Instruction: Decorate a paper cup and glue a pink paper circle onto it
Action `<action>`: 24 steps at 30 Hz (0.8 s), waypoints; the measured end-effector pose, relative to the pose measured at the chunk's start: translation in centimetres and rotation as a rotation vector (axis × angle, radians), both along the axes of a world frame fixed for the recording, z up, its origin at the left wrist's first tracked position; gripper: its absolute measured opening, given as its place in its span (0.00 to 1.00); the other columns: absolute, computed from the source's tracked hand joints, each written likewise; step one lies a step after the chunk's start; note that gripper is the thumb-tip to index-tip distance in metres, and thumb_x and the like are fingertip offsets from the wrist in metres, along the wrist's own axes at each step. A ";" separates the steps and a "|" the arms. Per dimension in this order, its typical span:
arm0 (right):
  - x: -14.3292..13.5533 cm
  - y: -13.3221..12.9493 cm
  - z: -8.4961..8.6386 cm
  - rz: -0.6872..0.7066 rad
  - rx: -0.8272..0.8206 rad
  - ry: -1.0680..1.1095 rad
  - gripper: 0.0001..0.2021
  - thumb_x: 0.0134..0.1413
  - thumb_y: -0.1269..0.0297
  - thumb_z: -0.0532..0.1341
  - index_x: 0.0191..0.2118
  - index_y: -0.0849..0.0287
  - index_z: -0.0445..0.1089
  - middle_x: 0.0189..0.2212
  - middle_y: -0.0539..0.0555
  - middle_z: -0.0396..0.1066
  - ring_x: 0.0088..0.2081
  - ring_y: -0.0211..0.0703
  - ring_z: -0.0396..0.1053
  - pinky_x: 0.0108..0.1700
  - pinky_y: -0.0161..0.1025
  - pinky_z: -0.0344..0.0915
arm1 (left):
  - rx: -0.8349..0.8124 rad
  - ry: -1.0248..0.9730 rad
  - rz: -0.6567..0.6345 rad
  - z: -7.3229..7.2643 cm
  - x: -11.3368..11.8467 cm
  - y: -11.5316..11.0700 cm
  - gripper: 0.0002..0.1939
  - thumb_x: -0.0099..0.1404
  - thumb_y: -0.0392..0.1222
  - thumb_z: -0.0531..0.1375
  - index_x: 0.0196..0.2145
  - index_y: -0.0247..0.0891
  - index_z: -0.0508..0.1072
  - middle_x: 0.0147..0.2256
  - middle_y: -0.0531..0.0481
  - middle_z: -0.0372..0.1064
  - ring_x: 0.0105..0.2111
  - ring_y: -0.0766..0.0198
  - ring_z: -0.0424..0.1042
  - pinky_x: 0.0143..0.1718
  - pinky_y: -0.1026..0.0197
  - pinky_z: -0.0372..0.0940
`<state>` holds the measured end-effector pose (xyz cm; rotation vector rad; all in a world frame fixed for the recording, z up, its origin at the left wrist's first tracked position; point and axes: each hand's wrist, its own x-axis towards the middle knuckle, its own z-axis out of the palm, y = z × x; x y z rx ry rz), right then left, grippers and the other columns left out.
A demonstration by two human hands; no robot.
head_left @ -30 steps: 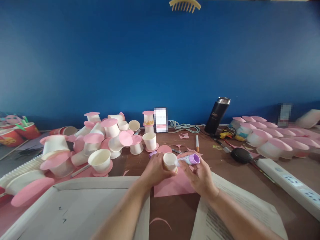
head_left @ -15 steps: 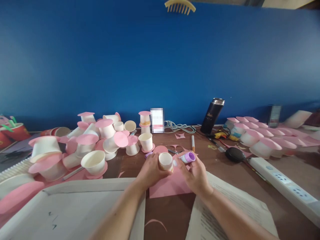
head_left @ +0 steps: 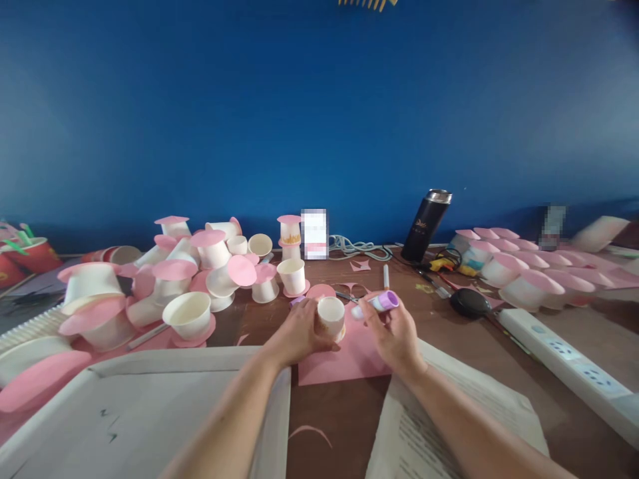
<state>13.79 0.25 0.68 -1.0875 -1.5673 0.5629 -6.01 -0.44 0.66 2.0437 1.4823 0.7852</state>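
Note:
A small white paper cup (head_left: 331, 315) is in my left hand (head_left: 298, 336), whose fingers and thumb wrap round its left side. My right hand (head_left: 398, 337) grips a white glue stick with a purple end (head_left: 375, 305), its pale tip pointing left toward the cup, a small gap between them. Beneath both hands lies a sheet of pink paper (head_left: 344, 366). A pink paper disc (head_left: 321, 291) rests just behind the cup, with scissors (head_left: 348, 297) beside it.
Many cups with pink discs (head_left: 172, 269) crowd the left; more stand in rows (head_left: 529, 279) at the right. A black bottle (head_left: 425, 226), a black mouse (head_left: 469, 303), a power strip (head_left: 564, 356) and printed paper (head_left: 424, 426) are also there.
My right hand has drawn the glue stick slightly right, away from the cup. The cup remains in my left hand. The whole view has shifted a little.

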 end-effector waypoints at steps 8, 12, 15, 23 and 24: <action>0.3 0.8 1.0 -0.069 -0.059 0.317 0.15 0.54 0.50 0.60 0.36 0.58 0.67 0.26 0.51 0.72 0.22 0.37 0.67 0.26 0.36 0.67 | 0.088 -0.082 0.290 2.9 -3.1 0.2 0.17 0.59 0.38 0.53 0.46 0.42 0.71 0.43 0.49 0.72 0.41 0.60 0.70 0.43 0.58 0.63; 0.8 1.8 0.7 -0.065 -0.177 0.509 0.17 0.51 0.48 0.61 0.35 0.58 0.67 0.29 0.52 0.73 0.22 0.36 0.67 0.23 0.34 0.67 | 0.189 0.134 0.426 1.8 -3.1 0.9 0.12 0.62 0.41 0.53 0.37 0.41 0.75 0.39 0.48 0.72 0.39 0.58 0.70 0.40 0.58 0.62; 1.1 2.4 0.3 -0.063 -0.232 0.578 0.18 0.48 0.48 0.63 0.34 0.58 0.67 0.31 0.53 0.74 0.22 0.36 0.67 0.22 0.35 0.67 | 0.184 0.301 0.384 1.0 -2.8 1.0 0.13 0.63 0.44 0.53 0.37 0.41 0.76 0.37 0.45 0.70 0.39 0.56 0.69 0.37 0.58 0.61; 0.6 1.8 0.1 0.034 -0.286 0.609 0.18 0.47 0.49 0.64 0.36 0.60 0.70 0.30 0.52 0.74 0.24 0.35 0.68 0.26 0.34 0.69 | 0.131 0.412 0.377 -0.5 -3.0 1.5 0.12 0.60 0.46 0.57 0.37 0.40 0.77 0.35 0.44 0.68 0.36 0.57 0.68 0.34 0.59 0.59; 0.4 1.7 0.2 0.049 -0.290 0.631 0.18 0.47 0.49 0.64 0.36 0.60 0.70 0.30 0.52 0.73 0.24 0.35 0.67 0.27 0.34 0.69 | 0.137 0.373 0.394 -0.4 -3.0 1.6 0.12 0.59 0.45 0.57 0.36 0.40 0.77 0.36 0.44 0.68 0.36 0.57 0.68 0.35 0.59 0.59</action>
